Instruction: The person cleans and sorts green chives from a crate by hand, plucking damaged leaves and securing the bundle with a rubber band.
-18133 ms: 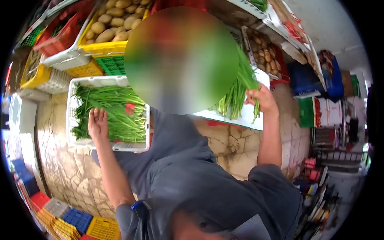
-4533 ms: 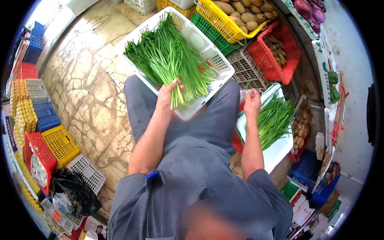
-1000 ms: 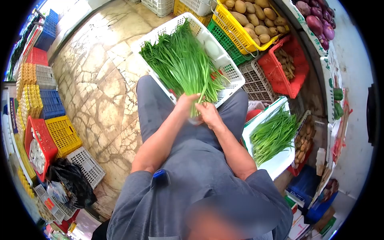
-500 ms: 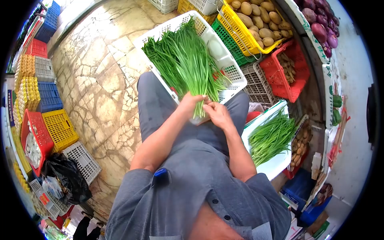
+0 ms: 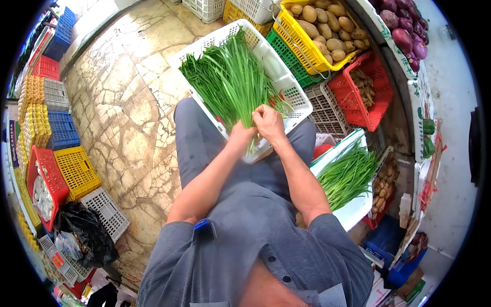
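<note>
A bunch of long green garlic chives (image 5: 242, 84) lies with its leaves over a white plastic basket (image 5: 300, 109) across my lap. My left hand (image 5: 241, 136) is wrapped round the pale stalk ends, low at the basket's near edge. Against the upper right side of the same stalks, my right hand (image 5: 268, 123) is closed with its fingers curled in. What its fingertips pinch is hidden. More chives (image 5: 202, 77) lie beneath, on the basket's left side. A second pile of chives (image 5: 348, 174) rests in a white foam box (image 5: 362, 204) by my right leg.
A yellow crate of potatoes (image 5: 327, 30), a green crate (image 5: 291, 59) and a red basket of ginger-like roots (image 5: 365, 87) stand beyond on the right. Red onions (image 5: 406, 25) sit above them. Along the left are egg trays (image 5: 35, 123), a yellow crate (image 5: 76, 171) and a black bag (image 5: 89, 230).
My right hand has moved up the stalks and its fingers are curled tighter. My left hand has slid slightly lower, still round the bunch. The view has shifted a little.
</note>
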Demonstrator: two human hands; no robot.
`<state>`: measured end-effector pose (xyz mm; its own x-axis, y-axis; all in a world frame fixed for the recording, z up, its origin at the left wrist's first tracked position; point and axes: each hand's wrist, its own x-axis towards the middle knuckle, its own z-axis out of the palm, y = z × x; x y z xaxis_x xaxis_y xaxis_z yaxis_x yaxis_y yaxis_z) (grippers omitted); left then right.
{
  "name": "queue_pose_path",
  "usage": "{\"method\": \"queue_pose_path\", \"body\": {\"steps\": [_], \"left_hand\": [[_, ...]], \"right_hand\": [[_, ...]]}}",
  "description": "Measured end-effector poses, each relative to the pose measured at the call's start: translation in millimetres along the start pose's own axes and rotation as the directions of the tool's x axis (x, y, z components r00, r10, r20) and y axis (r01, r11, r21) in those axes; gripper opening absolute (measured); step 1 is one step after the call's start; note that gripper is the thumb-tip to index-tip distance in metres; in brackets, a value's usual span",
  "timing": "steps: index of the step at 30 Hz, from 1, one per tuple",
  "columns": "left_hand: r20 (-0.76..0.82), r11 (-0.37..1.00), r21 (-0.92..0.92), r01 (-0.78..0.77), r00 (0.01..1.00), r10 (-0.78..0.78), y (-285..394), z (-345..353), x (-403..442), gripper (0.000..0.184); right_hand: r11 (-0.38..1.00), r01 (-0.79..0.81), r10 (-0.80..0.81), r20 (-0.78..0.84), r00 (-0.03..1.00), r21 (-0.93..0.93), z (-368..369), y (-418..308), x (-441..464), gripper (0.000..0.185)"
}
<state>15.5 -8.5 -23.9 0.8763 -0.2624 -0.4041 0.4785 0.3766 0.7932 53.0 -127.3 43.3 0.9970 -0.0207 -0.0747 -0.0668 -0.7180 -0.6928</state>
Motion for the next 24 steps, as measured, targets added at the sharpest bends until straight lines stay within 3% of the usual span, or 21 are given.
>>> {"method": "queue_pose_path", "body": {"steps": [3, 6, 12, 15, 19, 22, 24], "left_hand": [[-0.07, 0.993, -0.075, -0.093, 0.994, 0.087, -3, 5, 0, 0.029], [-0.004, 0.997, -0.05, 0.051, 0.999, -0.051, 4, 3, -3, 0.037], [-0.04, 0.997, 0.049, 0.051, 0.998, -0.049, 10, 3, -6, 0.034], [-0.025, 0.997, 0.076, -0.014, 1.0, 0.016, 0, 1, -1, 0.033], [-0.034, 0.997, 0.073, 0.009, 0.999, -0.007, -2, 1, -3, 0.032], [-0.08, 0.991, 0.123, 0.053, 0.996, -0.043, 7, 4, -8, 0.031], [-0.105, 0.983, 0.166, 0.077, 0.993, -0.06, 17, 9, -13, 0.03]], "right_hand": [[0.996, -0.029, 0.027, 0.023, 0.999, 0.084, -8, 3, -5, 0.021], [0.992, -0.01, 0.006, 0.031, 1.0, 0.127, -17, 7, -9, 0.018], [0.986, 0.098, -0.11, 0.084, 0.99, 0.136, -25, 14, -13, 0.018], [0.984, 0.023, -0.056, 0.182, 0.982, 0.179, -38, 19, -15, 0.018], [0.986, 0.102, -0.129, 0.212, 0.969, 0.134, -63, 31, -20, 0.014], [0.95, -0.164, 0.116, 0.185, 0.976, 0.266, -98, 44, -29, 0.017], [0.89, -0.171, 0.195, -0.012, 0.981, 0.423, -117, 71, -32, 0.017]]}}
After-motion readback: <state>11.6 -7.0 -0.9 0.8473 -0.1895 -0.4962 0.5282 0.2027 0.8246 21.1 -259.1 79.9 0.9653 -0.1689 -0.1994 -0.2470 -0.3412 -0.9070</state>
